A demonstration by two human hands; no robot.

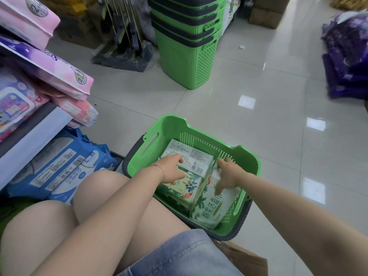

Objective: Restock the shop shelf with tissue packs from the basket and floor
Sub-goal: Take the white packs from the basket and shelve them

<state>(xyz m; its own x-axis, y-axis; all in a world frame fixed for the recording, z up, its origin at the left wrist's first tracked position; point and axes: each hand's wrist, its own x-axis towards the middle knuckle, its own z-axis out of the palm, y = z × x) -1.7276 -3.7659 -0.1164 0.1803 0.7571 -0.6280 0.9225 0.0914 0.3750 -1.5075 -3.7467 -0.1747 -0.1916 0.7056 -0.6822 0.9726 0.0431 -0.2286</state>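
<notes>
Inside the basket point(172, 122): three tissue packs show. A flat pack point(196, 156) lies label-side up toward the far edge, a leaf-printed pack point(180, 189) sits at the near left, and an upright pack point(214, 208) stands in the near right corner.
Basket's place: on the floor point(258, 92) just in front of the person's knees, with the shelf point(33, 134) to the left.
Step in hand: taking packs out of the basket; nothing is lifted clear yet.
Left hand point(171, 169): fingers are bent, tips on the flat pack and thumb lying over the leaf-printed pack. Whether it truly grips cannot be told.
Right hand point(229, 175): fingers curl over the top of the upright pack and the thumb runs down its near face, so it looks like a hold.
Next move, as a judgement: lift the packs over the basket's rim and swing them left to the shelf. The soft wrappers probably need a firm grip.
Also left to shelve: blue packs point(65, 168) lie on the floor under the shelf's edge.
Writing, upright pack: large green characters read 棉柔洁面, with a last one cut off.
Writing, flat pack: fine print and a square code, too small to read.
Writing, pink packs point(59, 70): a round badge begins "2."; the rest is unclear.
Writing, blue packs: barcodes show, other print unreadable.
</notes>
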